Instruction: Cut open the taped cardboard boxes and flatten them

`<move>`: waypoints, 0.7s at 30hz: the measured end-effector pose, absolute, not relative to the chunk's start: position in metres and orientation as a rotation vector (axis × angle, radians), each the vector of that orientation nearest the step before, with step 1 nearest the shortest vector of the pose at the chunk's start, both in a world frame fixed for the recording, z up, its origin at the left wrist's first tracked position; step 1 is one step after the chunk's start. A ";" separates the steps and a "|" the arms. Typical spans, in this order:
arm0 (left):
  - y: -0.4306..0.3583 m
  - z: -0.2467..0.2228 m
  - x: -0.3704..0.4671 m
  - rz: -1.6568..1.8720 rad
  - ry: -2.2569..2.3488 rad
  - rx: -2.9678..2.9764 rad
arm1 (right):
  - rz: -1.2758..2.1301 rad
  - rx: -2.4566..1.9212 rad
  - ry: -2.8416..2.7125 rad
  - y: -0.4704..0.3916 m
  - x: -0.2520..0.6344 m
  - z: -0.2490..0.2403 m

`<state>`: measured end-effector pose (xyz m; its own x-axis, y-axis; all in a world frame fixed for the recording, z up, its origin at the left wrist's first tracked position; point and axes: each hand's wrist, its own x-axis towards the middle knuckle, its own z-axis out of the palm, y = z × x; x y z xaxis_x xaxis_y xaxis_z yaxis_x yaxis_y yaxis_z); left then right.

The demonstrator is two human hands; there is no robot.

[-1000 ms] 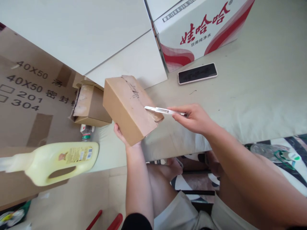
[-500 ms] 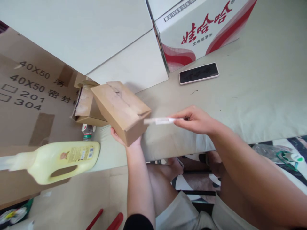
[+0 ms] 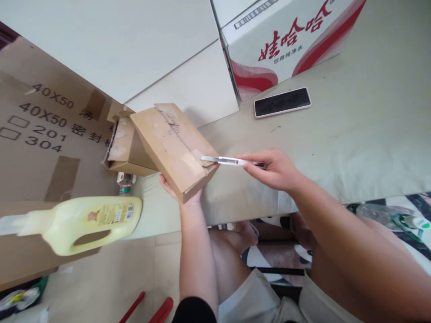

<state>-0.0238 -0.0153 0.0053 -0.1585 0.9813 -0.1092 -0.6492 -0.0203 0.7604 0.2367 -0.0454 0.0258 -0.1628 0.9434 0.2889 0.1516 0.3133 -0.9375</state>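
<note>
A small brown cardboard box (image 3: 168, 143), tilted, rests in my left hand (image 3: 190, 197), which supports it from below; most of those fingers are hidden behind it. Clear tape runs along the seam on its top, torn or wrinkled near the middle. My right hand (image 3: 274, 169) grips a white utility knife (image 3: 232, 161) with its blade out. The blade's tip lies over the near right end of the box's top, by the taped seam; whether it touches cannot be told.
Behind the held box sits another opened cardboard box (image 3: 129, 148). A yellow detergent bottle (image 3: 67, 226) lies left, near a small clear bottle (image 3: 125, 183). A phone (image 3: 283, 103) lies before a red-and-white carton (image 3: 292, 49). An empty plastic bottle (image 3: 380, 213) is at right.
The knife's blade has moved up from beside the box's end to over its top. The box has tipped slightly, showing more of its taped top face.
</note>
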 end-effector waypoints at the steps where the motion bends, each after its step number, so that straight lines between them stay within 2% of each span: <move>1: -0.017 0.008 -0.020 1.554 0.796 0.580 | 0.975 -1.018 -1.603 -0.045 0.236 0.025; 9: -0.024 0.015 -0.014 1.506 0.869 0.849 | 0.921 -1.027 -1.663 -0.042 0.239 0.023; 21: -0.018 0.008 -0.023 1.547 0.949 0.730 | 1.056 -1.079 -1.682 -0.043 0.243 0.023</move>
<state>-0.0234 -0.0180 0.0080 -0.1842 0.9819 -0.0435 -0.4840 -0.0521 0.8735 0.2430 -0.0434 0.0230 -0.2636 0.9417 0.2090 0.2210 0.2699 -0.9372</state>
